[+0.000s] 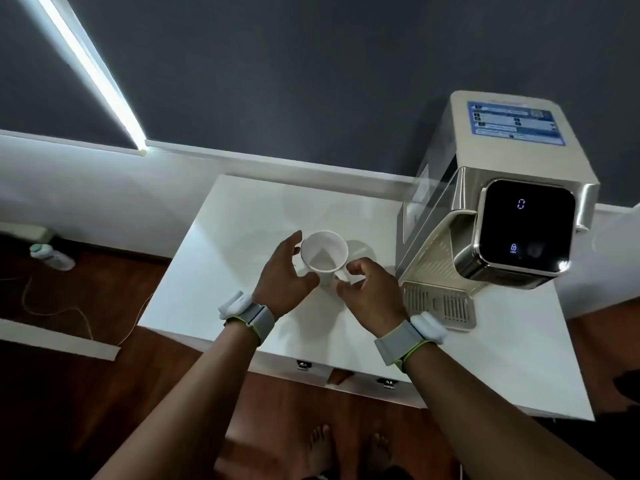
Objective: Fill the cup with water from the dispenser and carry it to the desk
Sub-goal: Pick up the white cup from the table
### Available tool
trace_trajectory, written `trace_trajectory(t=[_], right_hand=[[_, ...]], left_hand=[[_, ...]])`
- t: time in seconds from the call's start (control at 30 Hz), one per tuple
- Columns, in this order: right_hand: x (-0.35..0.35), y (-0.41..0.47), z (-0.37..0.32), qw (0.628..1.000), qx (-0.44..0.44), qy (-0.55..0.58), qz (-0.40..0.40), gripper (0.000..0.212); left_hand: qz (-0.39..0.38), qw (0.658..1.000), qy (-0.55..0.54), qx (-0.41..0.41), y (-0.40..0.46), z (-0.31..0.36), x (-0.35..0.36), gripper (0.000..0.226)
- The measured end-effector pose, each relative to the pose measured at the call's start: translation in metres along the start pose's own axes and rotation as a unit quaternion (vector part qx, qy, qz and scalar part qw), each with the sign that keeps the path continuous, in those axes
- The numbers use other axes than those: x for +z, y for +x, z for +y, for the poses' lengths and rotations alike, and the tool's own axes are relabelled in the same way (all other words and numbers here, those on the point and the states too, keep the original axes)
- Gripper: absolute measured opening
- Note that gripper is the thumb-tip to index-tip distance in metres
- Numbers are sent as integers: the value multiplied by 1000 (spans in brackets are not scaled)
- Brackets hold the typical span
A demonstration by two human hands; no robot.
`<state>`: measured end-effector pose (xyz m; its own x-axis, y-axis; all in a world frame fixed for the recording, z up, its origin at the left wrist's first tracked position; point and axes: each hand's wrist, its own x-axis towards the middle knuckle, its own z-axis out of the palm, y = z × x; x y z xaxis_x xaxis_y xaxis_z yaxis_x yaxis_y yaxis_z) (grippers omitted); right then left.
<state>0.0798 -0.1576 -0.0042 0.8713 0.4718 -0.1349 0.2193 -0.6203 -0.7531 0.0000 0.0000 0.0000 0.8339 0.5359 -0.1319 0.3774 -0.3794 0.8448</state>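
A white cup (pixel 323 252) stands upright on the white cabinet top (pixel 228 271), and it looks empty. My left hand (pixel 285 277) cups its left side with the fingers spread around the wall. My right hand (pixel 370 289) is at the cup's lower right, thumb and fingers pinching its handle. The beige water dispenser (pixel 502 209) stands to the right, its black touch panel (pixel 526 226) showing a lit 0 and a lock icon. Its slotted drip tray (pixel 440 304) lies just right of my right hand.
A dark grey wall rises behind the cabinet. The wooden floor (pixel 69 393) lies to the left and below, with a bottle (pixel 52 256) lying on it and a thin cable beside it. My bare feet show at the cabinet's front edge.
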Motion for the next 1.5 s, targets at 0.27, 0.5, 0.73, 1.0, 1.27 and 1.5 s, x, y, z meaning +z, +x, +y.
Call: trace_trajectory(t=[0.27, 0.5, 0.73, 1.0, 1.27, 1.5], right_hand=[[4, 6, 7, 1000, -5, 23, 3, 19], [-6, 7, 16, 999, -37, 6, -7, 14], [-12, -3, 23, 998, -42, 37, -43, 15], [-23, -37, 33, 994, -42, 99, -32, 11], [-51, -75, 51, 983, -20, 184, -10, 4], [-92, -100, 77, 973, 18, 225, 45, 3]], left_hand=[[-28, 1000, 3, 11, 13, -2, 3, 80], [-31, 1000, 5, 3, 4, -11, 2, 85], [-26, 1000, -5, 6, -14, -16, 2, 77], [-24, 1000, -4, 18, -46, -11, 7, 78], [-36, 998, -19, 50, -77, 12, 23, 78], [-69, 993, -30, 86, -86, 39, 61, 80]])
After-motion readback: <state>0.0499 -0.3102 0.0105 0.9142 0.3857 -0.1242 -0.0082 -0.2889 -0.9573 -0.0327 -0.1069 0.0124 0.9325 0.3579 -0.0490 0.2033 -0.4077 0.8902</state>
